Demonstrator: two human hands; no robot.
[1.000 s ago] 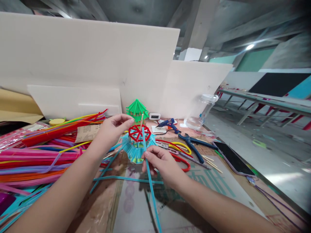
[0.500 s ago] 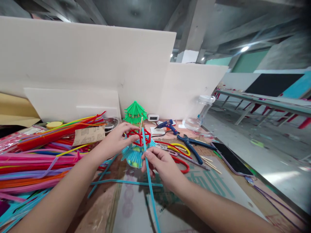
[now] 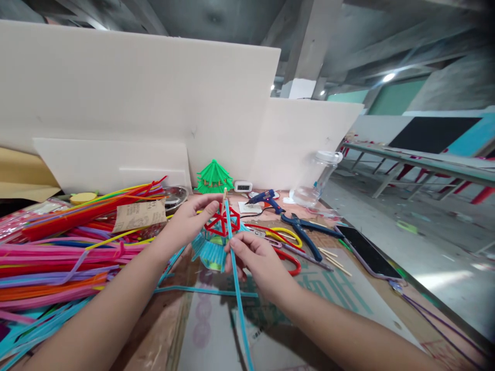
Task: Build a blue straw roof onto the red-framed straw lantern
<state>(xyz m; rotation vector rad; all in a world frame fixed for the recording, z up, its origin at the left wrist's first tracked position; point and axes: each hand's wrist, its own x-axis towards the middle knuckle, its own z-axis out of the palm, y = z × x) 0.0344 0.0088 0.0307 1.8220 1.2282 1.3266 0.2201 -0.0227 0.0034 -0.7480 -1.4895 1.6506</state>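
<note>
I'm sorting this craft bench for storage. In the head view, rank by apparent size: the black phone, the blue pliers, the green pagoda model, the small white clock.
Largest to smallest:
1. black phone
2. blue pliers, close to the phone, so unsure
3. green pagoda model, farther back, so maybe understated
4. small white clock

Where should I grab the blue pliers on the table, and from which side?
Take the blue pliers by the two handles, coming from above on the near side. They lie flat, handles spread toward you and bare, while the jaw end points away, near the glue gun and scissors.

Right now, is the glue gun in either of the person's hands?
No, the blue glue gun lies on the table, beyond both hands.
</note>
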